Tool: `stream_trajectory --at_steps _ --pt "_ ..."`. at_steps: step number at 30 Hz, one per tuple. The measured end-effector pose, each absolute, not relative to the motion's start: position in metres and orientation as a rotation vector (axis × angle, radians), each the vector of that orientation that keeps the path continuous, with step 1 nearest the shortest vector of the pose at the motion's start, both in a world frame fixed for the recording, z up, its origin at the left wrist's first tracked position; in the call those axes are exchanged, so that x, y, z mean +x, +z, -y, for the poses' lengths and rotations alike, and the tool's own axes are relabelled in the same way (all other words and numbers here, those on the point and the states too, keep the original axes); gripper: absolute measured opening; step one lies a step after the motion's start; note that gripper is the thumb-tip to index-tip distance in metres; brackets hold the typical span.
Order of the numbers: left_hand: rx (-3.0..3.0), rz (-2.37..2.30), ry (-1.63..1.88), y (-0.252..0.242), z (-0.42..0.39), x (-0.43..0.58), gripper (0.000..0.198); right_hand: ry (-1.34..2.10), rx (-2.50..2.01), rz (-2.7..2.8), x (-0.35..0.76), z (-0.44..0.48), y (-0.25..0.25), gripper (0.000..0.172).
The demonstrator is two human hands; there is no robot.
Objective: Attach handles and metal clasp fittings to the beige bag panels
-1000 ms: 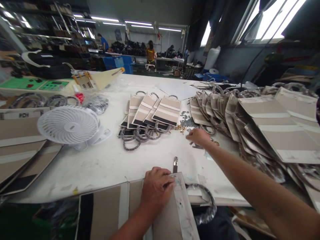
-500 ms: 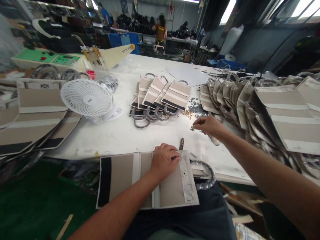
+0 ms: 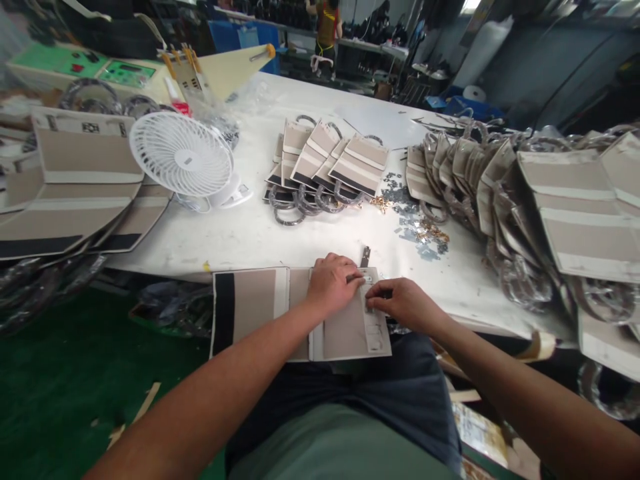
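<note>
A flat beige bag panel (image 3: pixel 255 310) with a black stripe and white bands lies across my lap and the table's near edge. My left hand (image 3: pixel 333 285) presses down on its right part, fingers curled beside a small metal strap piece (image 3: pixel 365 257). My right hand (image 3: pixel 403 303) is pinched at the panel's plastic-covered white band (image 3: pixel 376 327), holding something too small to make out. A scatter of small metal fittings (image 3: pixel 417 230) lies on the table (image 3: pixel 250 233) just beyond.
A white desk fan (image 3: pixel 183 153) stands at the left. Stacks of beige bag panels with wrapped handles lie at centre (image 3: pixel 330 160), right (image 3: pixel 560 213) and left (image 3: pixel 75 180). A machine with a green control panel (image 3: pixel 100 67) sits far left. A person (image 3: pixel 327 20) stands in the background.
My right hand drew back from the pile of metal fittings to the panel's white band beside my left hand. The view tilted down toward my lap.
</note>
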State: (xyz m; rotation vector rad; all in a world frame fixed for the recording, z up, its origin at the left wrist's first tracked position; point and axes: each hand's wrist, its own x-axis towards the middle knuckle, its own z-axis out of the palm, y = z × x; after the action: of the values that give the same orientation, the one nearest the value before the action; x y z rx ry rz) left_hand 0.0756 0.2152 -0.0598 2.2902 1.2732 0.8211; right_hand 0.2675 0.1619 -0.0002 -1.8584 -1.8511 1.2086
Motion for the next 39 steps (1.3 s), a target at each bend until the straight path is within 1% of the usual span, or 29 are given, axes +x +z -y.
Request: stream_trajectory --at_steps 8,10,13,16,22,26,33,35,39 --pt "2.272 -1.265 0.785 -0.058 -0.214 0.075 0.008 1.109 -1.934 1.927 0.265 -0.157 -0.003 0.015" --pt "2.275 -1.263 0.782 -0.058 -0.213 0.075 0.008 1.006 -1.944 1.988 0.266 -0.156 -0.007 0.014" --pt "2.281 -1.257 0.795 -0.059 -0.213 0.074 0.007 0.761 -1.938 2.101 0.266 -0.153 -0.013 0.011" --pt "2.286 -1.25 0.805 -0.06 -0.213 0.074 0.007 0.657 -1.952 2.159 0.265 -0.149 -0.015 0.009" --pt "2.276 -1.256 0.813 -0.06 -0.213 0.075 0.006 0.66 -1.982 2.133 0.264 -0.137 -0.018 0.011" --pt "2.281 -1.259 0.803 -0.06 -0.213 0.075 0.006 0.752 -1.972 1.972 0.265 -0.129 -0.023 0.019" --pt "2.271 -1.266 0.796 -0.059 -0.213 0.076 0.005 0.818 -1.931 1.934 0.264 -0.119 -0.024 0.033" --pt "2.271 -1.271 0.796 -0.059 -0.213 0.076 0.004 0.806 -1.95 1.921 0.263 -0.117 -0.025 0.034" --pt "2.29 -1.258 0.793 -0.059 -0.213 0.076 0.004 0.681 -1.961 1.972 0.26 -0.114 -0.028 0.029"
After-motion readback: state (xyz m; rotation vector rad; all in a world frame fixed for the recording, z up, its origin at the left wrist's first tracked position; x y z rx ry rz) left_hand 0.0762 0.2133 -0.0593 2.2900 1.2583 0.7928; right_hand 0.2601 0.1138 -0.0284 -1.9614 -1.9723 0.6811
